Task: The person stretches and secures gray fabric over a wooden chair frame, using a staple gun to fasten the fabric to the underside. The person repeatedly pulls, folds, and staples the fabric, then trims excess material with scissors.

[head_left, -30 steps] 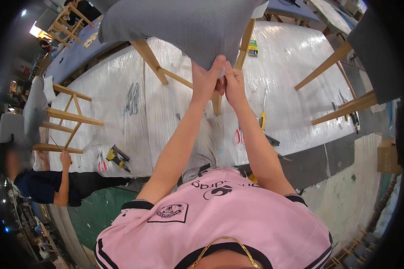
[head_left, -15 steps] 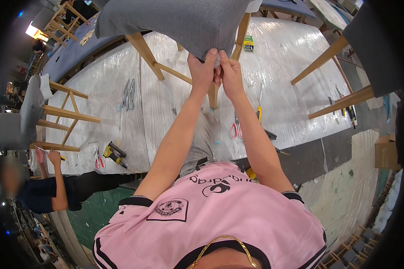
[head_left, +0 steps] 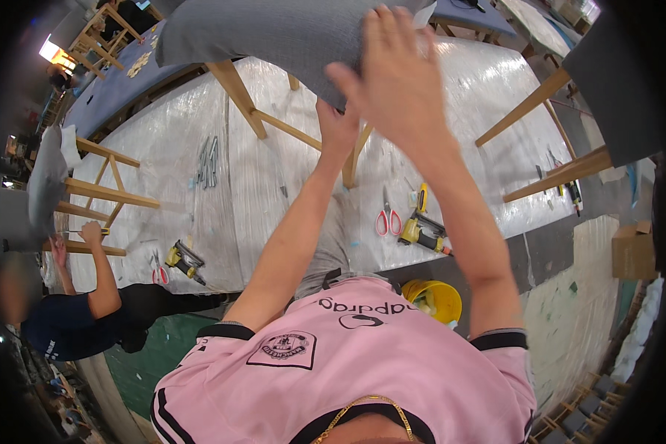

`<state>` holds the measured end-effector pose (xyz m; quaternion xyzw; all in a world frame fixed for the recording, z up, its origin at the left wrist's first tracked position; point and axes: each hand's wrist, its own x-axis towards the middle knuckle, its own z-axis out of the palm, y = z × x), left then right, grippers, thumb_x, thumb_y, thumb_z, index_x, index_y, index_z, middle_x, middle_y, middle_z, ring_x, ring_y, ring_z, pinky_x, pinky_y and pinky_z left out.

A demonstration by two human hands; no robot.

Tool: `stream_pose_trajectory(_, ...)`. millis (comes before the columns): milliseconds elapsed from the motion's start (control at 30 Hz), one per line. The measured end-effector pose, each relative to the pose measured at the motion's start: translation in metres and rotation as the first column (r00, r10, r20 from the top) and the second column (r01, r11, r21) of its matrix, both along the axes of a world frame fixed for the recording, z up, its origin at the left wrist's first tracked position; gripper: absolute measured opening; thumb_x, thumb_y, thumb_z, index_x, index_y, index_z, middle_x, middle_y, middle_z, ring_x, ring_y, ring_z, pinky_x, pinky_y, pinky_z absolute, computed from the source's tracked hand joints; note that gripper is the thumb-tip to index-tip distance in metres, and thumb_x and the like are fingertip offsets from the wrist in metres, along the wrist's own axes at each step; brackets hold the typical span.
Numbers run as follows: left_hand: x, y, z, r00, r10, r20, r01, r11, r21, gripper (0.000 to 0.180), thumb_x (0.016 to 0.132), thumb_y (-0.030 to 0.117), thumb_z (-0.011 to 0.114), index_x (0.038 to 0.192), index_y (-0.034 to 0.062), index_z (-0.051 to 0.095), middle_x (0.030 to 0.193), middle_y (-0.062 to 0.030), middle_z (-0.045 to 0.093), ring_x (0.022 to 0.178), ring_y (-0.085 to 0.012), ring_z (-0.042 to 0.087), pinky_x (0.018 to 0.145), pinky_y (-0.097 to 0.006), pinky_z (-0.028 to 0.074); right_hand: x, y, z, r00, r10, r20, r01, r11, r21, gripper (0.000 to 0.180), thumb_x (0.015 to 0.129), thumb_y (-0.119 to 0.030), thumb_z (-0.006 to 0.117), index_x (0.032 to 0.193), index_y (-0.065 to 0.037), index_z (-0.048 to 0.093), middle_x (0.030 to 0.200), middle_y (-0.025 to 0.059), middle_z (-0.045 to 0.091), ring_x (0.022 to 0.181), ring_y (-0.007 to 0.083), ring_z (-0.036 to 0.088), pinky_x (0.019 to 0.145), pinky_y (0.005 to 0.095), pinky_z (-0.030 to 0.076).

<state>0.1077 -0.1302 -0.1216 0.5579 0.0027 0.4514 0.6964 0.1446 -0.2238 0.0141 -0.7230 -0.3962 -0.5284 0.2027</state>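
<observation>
- While the left hand (head_left: 338, 127) pinches the lower edge of the grey fabric-covered chair seat (head_left: 274, 33), that seat stands upturned on the plastic-wrapped table (head_left: 274, 185).
- The right hand (head_left: 396, 78) lies open, fingers spread, against the fabric.

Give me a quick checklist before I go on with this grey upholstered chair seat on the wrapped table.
1. Left hand on the grey fabric chair seat: ok, at its lower edge.
2. Right hand grip: not ok, open and spread over the seat.
3. Red-handled scissors within reach: ok.
4. Yellow staple gun nearby: ok.
5. Fabric pulled tight: cannot tell.
</observation>
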Motion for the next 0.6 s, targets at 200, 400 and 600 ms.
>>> stream_pose_trajectory(200,0.000,0.011,-0.022,0.989,-0.062,-0.130,0.075,0.993,0.092,0.060,0.113,0.048,0.036,0.137,-0.0046,0.052,0.121,-0.0121,0.067,0.111,-0.0178,0.062,0.097,-0.032,0.047,-0.031,0.024,0.001,0.958,-0.132,-0.256,0.034,0.934,-0.355,0.083,0.091,-0.038,0.069,0.150,0.011,0.038,0.152,0.0363,0.041,0.144,0.0492,0.036,0.124,0.0538,0.023)
stream_pose_trajectory(400,0.008,0.006,-0.081,0.978,-0.179,-0.110,0.170,0.982,-0.087,0.047,0.109,0.041,0.051,0.134,0.0025,0.058,0.122,-0.0066,0.066,0.112,-0.0139,0.060,0.096,-0.030,0.048,-0.024,0.055,0.000,0.877,-0.436,0.200,0.475,0.728,-0.494,0.067,0.102,-0.036,0.048,0.152,0.009,0.038,0.155,0.0277,0.042,0.144,0.0462,0.038,0.124,0.0558,0.024)
stream_pose_trajectory(600,-0.016,-0.003,-0.039,0.922,-0.052,-0.385,0.012,0.994,-0.106,0.036,0.103,0.035,0.063,0.123,0.0054,0.058,0.114,-0.0014,0.067,0.100,-0.0151,0.060,0.086,-0.032,0.048,-0.042,0.107,0.005,0.944,-0.320,0.084,0.315,0.792,-0.523,0.064,0.107,-0.037,0.038,0.154,0.006,0.038,0.157,0.0258,0.041,0.144,0.0448,0.039,0.119,0.0647,0.026)
